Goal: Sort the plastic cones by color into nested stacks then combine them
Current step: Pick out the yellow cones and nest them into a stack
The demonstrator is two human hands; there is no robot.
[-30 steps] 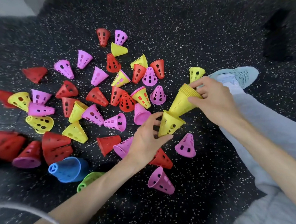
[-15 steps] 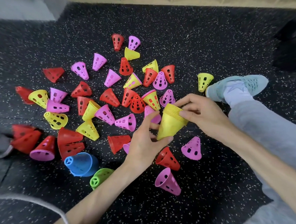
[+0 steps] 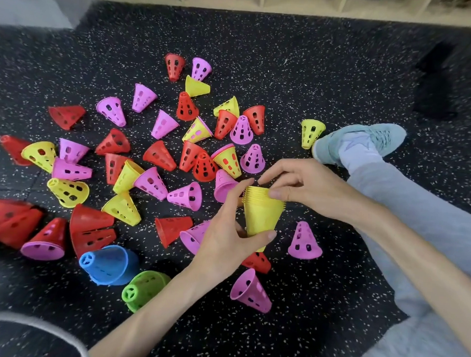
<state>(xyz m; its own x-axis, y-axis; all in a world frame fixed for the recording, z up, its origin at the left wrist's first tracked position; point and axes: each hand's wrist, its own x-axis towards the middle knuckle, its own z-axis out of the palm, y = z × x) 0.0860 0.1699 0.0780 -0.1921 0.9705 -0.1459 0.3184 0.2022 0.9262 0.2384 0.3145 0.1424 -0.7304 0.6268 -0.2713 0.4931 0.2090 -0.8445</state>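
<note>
Hands on a nested yellow stack (image 3: 261,212)

Left hand (image 3: 225,240) grips its narrow end, hiding the tip; right hand (image 3: 307,187) pinches the ribbed rims.

Lying loose: about eighteen red perforated plastic cones (image 3: 159,155) | roughly fourteen pink plastic cones (image 3: 304,242) | nine yellow plastic cones (image 3: 122,209) | one nested yellow stack (image 3: 261,215) | one blue plastic cone (image 3: 107,264) | one green plastic cone (image 3: 144,288)

My light blue sneaker (image 3: 367,141) rests on the black speckled floor (image 3: 316,73), my grey trouser leg (image 3: 418,209) stretched out toward it. A pale wooden shelf unit (image 3: 265,2) runs along the far edge of the floor, and a dark shape (image 3: 435,85) lies beyond my shoe, too blurred to identify.
</note>
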